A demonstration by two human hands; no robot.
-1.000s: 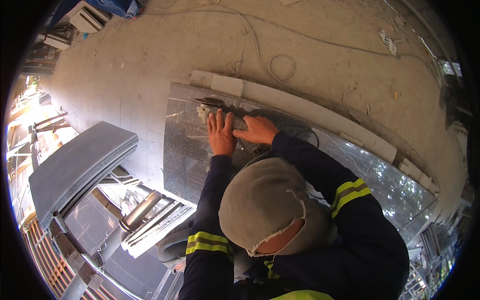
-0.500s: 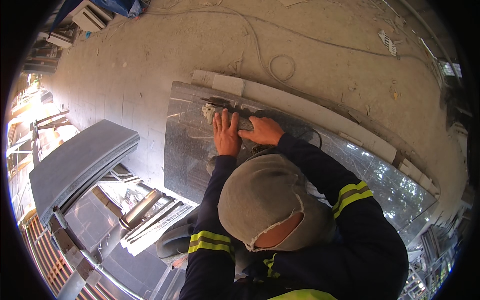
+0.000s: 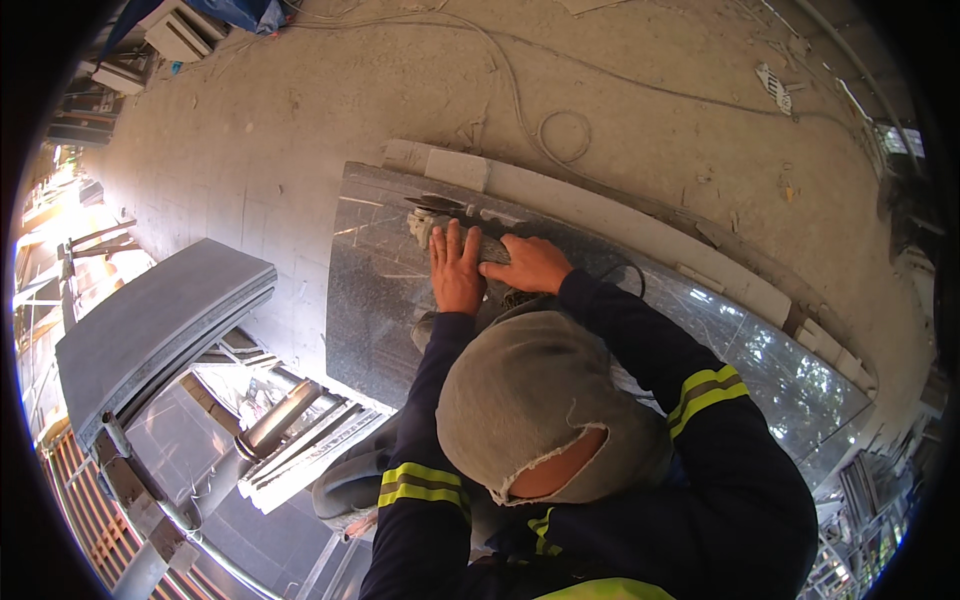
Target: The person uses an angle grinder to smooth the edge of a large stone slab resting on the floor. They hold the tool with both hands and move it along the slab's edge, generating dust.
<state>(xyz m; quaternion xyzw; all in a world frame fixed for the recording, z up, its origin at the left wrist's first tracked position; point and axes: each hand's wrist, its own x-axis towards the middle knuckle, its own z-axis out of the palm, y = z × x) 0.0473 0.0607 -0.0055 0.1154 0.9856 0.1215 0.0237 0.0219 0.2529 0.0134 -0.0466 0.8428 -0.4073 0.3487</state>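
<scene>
An angle grinder point(image 3: 420, 230) with a pale gear head and a dark disc point(image 3: 435, 203) lies over the far left part of a polished dark stone slab point(image 3: 365, 300). My left hand point(image 3: 457, 268) is laid across the grinder just behind its gear head, fingers extended over the body and thumb hidden. Farther back along the body, my right hand point(image 3: 530, 264) is wrapped around it. The disc is near the slab's far edge; whether it touches the stone cannot be seen. A hooded head point(image 3: 525, 405) blocks the view of the slab's near middle.
Pale stone strips point(image 3: 560, 195) run along the slab's far edge. Stacked grey slabs point(image 3: 165, 330) stand to the left, above metal framing point(image 3: 150, 500). A long cable point(image 3: 515, 85) loops over the dusty floor point(image 3: 370, 90). A dark cord point(image 3: 635, 268) curves near my right forearm.
The grinder and both hands have shifted very slightly to the right along the slab. My hold on the tool looks the same.
</scene>
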